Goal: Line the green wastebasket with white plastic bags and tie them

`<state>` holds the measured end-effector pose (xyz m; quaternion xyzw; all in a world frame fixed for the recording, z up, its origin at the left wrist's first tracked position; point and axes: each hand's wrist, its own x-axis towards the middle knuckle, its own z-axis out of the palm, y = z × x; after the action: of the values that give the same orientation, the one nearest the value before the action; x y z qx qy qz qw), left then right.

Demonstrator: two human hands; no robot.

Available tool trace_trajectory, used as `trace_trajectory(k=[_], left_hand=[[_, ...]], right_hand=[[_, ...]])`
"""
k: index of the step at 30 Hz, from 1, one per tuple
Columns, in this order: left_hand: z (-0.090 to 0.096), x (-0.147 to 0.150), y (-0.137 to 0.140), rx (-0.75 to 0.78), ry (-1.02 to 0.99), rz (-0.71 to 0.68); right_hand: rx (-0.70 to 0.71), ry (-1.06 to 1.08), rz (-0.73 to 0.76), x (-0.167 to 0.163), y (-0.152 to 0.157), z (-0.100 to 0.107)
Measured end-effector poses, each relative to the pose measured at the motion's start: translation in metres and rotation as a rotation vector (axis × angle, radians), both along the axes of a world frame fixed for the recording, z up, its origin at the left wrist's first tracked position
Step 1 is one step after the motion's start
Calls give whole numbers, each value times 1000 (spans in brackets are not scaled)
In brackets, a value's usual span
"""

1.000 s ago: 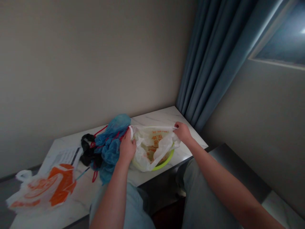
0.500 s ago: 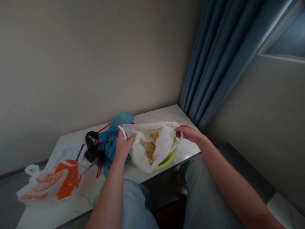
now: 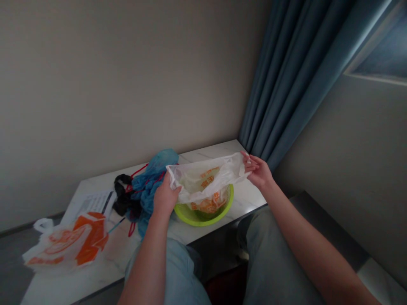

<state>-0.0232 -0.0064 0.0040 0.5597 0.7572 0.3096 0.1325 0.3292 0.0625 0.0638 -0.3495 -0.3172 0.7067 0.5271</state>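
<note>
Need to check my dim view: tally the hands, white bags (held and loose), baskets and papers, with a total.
Left hand, right hand: 2
Held bag, loose bag: 2
Basket: 1
Paper: 1
Total: 6
Printed plastic inside the basket is uncounted; it may belong to the held bag.

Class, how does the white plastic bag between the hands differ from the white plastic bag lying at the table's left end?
The held white plastic bag is stretched between the left hand and right hand; the lying white plastic bag rests on the marbled table. The held bag shows small orange lettering, the lying bag broad orange patches. Both are white with orange print.
</note>
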Motion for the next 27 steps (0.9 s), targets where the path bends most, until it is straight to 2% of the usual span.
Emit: trace_trajectory(k=[3, 5, 7, 10, 14, 16, 19, 22, 27], left_hand=[[1, 0, 0, 33, -72, 7], [-1, -4, 0, 84, -192, 39], [-3, -10, 2, 139, -349, 95], [-4, -19, 4, 245, -699, 181], [4, -28, 6, 427, -1316, 121], [8, -31, 7, 526, -1500, 103], [10, -32, 8, 617, -1624, 124], [10, -27, 6, 643, -1669, 121], [19, -13, -1, 635, -1666, -24]], right_hand=[[-19, 216, 42, -1, -1, 3], [-35, 329, 68, -4, -1, 4], [-32, 354, 42, -7, 0, 2], [-7, 273, -112, -11, 3, -4], [-42, 325, -268, -11, 9, -12], [-97, 385, -302, -9, 13, -15], [-155, 422, -354, -9, 17, -20], [-133, 383, -389, -16, 20, -24], [92, 99, -497, -34, 20, -29]])
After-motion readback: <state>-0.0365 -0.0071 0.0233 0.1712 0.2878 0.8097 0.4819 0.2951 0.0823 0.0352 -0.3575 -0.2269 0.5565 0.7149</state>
